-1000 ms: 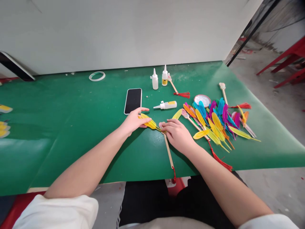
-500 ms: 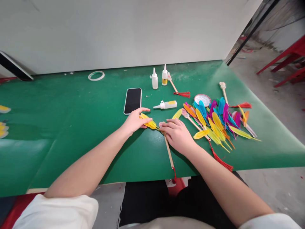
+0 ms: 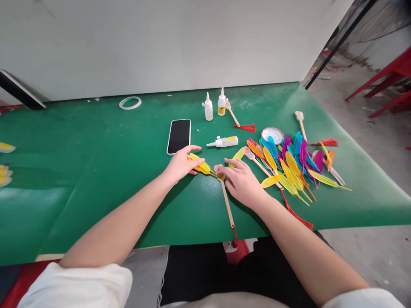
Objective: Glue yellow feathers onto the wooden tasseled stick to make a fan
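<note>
Yellow feathers (image 3: 202, 165) in left hand (image 3: 180, 165), grip pinched, right hand (image 3: 243, 183) on wooden stick's head (image 3: 217, 168), hold unclear.

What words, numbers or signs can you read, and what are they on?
None can be read.
Right upright bottle: yellow label, too small to read.
Lying bottle: yellow label, too blurred to read.
Phone: dark screen, no words showing.
</note>
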Motion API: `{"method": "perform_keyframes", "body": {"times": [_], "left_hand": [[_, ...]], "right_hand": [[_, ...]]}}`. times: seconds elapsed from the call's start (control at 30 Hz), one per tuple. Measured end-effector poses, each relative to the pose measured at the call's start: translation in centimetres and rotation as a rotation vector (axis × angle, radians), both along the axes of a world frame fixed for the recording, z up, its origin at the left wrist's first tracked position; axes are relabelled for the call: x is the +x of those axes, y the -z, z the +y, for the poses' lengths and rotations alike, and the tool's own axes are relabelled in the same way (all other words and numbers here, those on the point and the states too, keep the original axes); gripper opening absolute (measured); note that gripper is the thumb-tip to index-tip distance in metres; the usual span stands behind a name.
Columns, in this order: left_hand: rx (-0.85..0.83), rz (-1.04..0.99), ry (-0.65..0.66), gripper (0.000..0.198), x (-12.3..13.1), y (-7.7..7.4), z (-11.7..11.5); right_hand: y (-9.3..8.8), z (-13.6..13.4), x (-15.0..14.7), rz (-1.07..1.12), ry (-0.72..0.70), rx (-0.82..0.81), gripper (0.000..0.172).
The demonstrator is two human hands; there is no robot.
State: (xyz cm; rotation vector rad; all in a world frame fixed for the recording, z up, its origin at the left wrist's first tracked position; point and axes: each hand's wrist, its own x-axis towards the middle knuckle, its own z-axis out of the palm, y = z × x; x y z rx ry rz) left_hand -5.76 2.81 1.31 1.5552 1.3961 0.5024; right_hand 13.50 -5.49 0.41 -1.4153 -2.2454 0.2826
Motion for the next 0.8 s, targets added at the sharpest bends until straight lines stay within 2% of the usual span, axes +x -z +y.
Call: {"method": "perform_keyframes", "body": {"times": [0.07, 0.17, 0.23, 0.27, 0.33, 0.4, 0.47, 0.6, 0.8], "left_hand": [[0.163, 0.149, 0.014, 0.042, -0.3, -0.2, -0.3], [0.632, 0.441, -0.024, 0.032, -0.7, -0.7, -0.8], [0.902, 0.518, 0.001, 0.027, -1.0, -1.0, -1.1], [0.995, 0.508, 0.07, 0.026, -1.1, -1.1, -1.2], [1.12, 0.453, 0.321, 0.025, -1.1, -1.0, -1.3], [1.176, 0.409, 0.583, 0.026, -0.9, -0.7, -1.4], [1.196, 0.384, 0.732, 0.027, -0.7, -0.4, -1.5], [1.206, 0.347, 0.805, 0.027, -0.4, -0.1, -1.5], [1.194, 0.347, 0.837, 0.03, -0.2, 0.2, -1.5]], "right_hand": [[-0.1, -0.1, 0.0, -0.006, -0.001, 0.001, 0.03], [-0.1, -0.1, -0.1, -0.011, -0.009, 0.005, 0.029], [0.0, 0.0, -0.1, -0.009, -0.013, 0.015, 0.029], [0.0, 0.0, 0.0, -0.006, -0.014, 0.021, 0.029], [0.0, 0.0, 0.0, -0.002, -0.014, 0.029, 0.027], [0.0, 0.0, 0.0, -0.003, -0.01, 0.029, 0.026], [0.0, 0.0, 0.0, -0.007, -0.005, 0.026, 0.024], [0.1, 0.0, -0.1, -0.017, 0.002, 0.031, 0.026], [0.1, 0.0, 0.0, -0.041, -0.005, 0.045, 0.031]]}}
